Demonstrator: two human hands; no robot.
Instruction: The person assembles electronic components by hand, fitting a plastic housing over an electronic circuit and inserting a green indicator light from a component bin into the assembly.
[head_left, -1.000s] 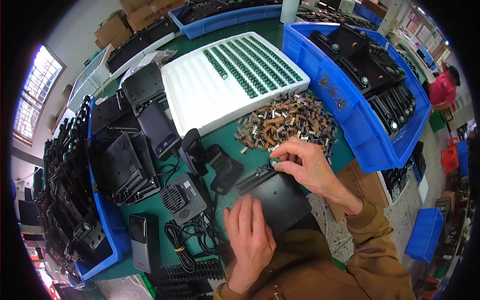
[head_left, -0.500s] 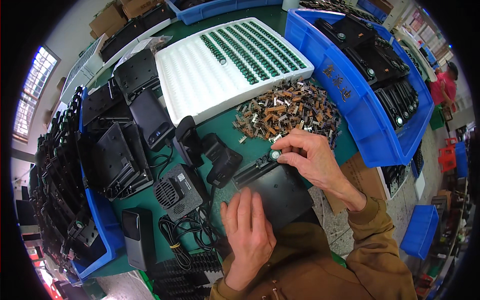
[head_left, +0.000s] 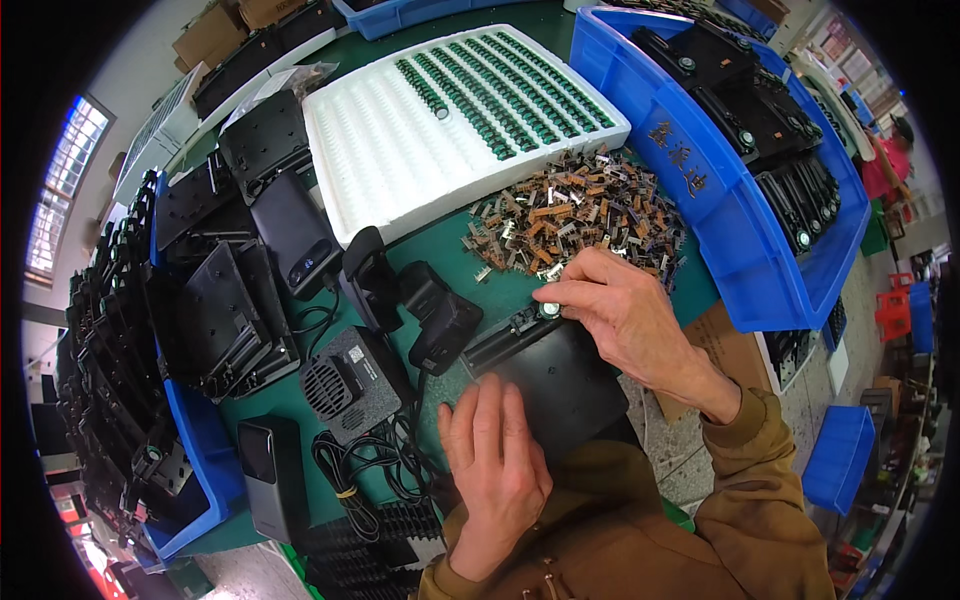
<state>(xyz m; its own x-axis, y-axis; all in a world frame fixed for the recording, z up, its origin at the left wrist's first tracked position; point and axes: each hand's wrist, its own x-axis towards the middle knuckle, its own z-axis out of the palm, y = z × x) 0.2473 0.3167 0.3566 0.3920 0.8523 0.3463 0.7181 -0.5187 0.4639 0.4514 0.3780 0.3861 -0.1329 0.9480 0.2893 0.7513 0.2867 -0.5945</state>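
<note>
A flat black plastic housing (head_left: 566, 383) lies in front of me at the table's front edge, with a long raised channel along its far side. At that channel's far right end sits a small round knob (head_left: 549, 310), silver on top with a green rim. My right hand (head_left: 632, 322) is closed, its index finger and thumb pinched at the knob; the thumb tip is partly hidden. My left hand (head_left: 496, 462) rests with fingers stretched out flat over the housing's left edge and holds nothing.
Beyond the housing lies a heap of small metal-and-brown pin parts (head_left: 580, 222). Behind it stands a white foam tray (head_left: 370, 160) with rows of green parts. Blue bins (head_left: 715, 235) of black housings flank the table. Left are a black speaker-like box (head_left: 352, 385), power banks (head_left: 272, 475) and coiled cable (head_left: 350, 485).
My right hand's fingers have shifted slightly and curled over the knob, the thumb now tucked further under. My left hand stays in place. The view has moved a little.
</note>
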